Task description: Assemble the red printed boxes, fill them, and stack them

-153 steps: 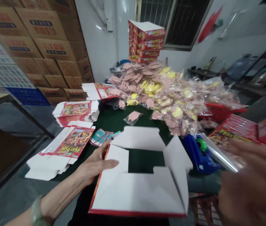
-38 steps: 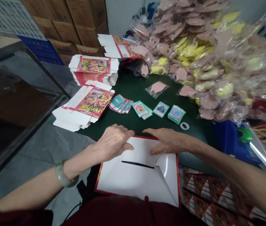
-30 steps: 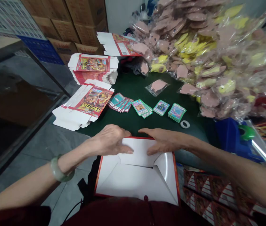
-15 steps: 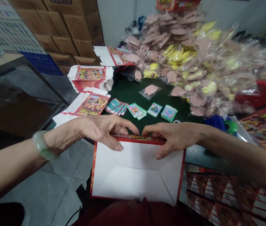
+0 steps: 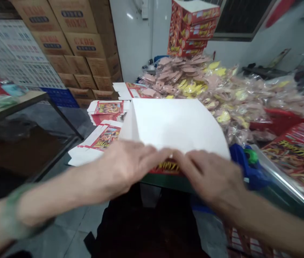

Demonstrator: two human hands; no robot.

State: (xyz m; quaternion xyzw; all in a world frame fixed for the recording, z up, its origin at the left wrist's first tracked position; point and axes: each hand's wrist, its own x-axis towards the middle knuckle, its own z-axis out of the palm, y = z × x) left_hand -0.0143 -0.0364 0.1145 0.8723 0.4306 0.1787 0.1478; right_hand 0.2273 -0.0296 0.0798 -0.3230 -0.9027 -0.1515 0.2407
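Note:
A cardboard box (image 5: 178, 123) stands on the table in front of me, white inside, with red and yellow print on its near wall. My left hand (image 5: 126, 163) pinches the top edge of that near wall, its fingers folded over the rim. Just beside it, my right hand (image 5: 212, 175) grips the same edge, and the index fingers of both hands nearly meet at the middle. Motion blurs both hands. A green bangle (image 5: 13, 211) circles my left wrist.
Flattened printed cartons (image 5: 104, 138) lie left of the box. Behind and right is a heap of bagged pink and yellow pieces (image 5: 195, 82). Stacked red boxes (image 5: 193, 28) rise at the back. A blue tape dispenser (image 5: 248, 166) sits right, near printed sheets (image 5: 299, 154). Brown cartons (image 5: 87, 46) line the wall.
The box has gone from my lap up onto the table, where it now hides the small cards. Both hands have stayed on its edge, and my view has tilted upward.

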